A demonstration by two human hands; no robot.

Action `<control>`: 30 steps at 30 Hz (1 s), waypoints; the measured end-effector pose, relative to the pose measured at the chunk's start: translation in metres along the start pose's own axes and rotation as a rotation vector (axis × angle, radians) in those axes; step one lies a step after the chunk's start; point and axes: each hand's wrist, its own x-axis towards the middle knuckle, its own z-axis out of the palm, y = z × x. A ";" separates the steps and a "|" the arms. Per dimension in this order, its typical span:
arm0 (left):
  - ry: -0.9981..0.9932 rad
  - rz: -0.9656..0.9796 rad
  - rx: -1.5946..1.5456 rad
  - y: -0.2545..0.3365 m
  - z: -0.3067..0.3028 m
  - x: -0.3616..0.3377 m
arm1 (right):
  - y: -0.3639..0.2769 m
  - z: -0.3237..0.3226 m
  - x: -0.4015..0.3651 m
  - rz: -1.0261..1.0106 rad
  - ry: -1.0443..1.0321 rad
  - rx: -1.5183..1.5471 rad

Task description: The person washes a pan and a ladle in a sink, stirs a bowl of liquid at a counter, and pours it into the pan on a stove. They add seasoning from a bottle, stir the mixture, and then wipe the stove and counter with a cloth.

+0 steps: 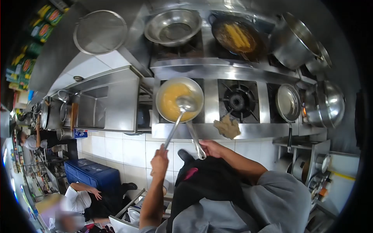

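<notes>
My left hand [159, 160] is closed round the long handle of a metal ladle [185, 105]. The ladle's bowl rests in the yellow liquid [172, 97], which looks like egg mixture, inside a frying pan [158, 101]. This pan sits on the front left burner, its metal handle pointing toward my body. At that handle, my right hand [211, 148] has its fingers closed near the end; part of the grip is hidden. A crumpled beige cloth [227, 126] lies on the stove's front edge, to the right of the pan.
A bare burner [236, 100] is right of the pan, then another pan [288, 103]. Behind stand a metal bowl [173, 40], a wok [254, 42] with yellow food in oil, and a large pot [289, 44]. A sink [92, 108] is left; a person [79, 200] is lower left.
</notes>
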 end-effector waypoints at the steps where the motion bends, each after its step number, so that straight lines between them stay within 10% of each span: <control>1: 0.042 0.019 -0.039 -0.005 -0.004 -0.005 | 0.004 -0.031 0.010 -0.242 0.175 -0.254; 4: 0.142 0.024 -0.177 -0.009 -0.006 -0.013 | -0.016 -0.093 -0.006 -0.980 0.816 -1.025; 10: 0.101 -0.229 -0.466 0.003 0.030 0.024 | -0.048 -0.144 -0.023 -0.998 0.859 -1.718; 12: 0.140 -0.231 -0.349 0.023 0.036 0.033 | -0.057 -0.156 -0.018 -0.987 0.796 -1.512; 15: 0.097 -0.150 -0.163 0.030 0.053 0.038 | -0.066 -0.162 -0.028 -0.561 0.231 -0.166; 30: 0.286 0.021 -0.076 0.023 0.027 0.040 | -0.060 -0.075 -0.088 -0.221 -0.251 0.484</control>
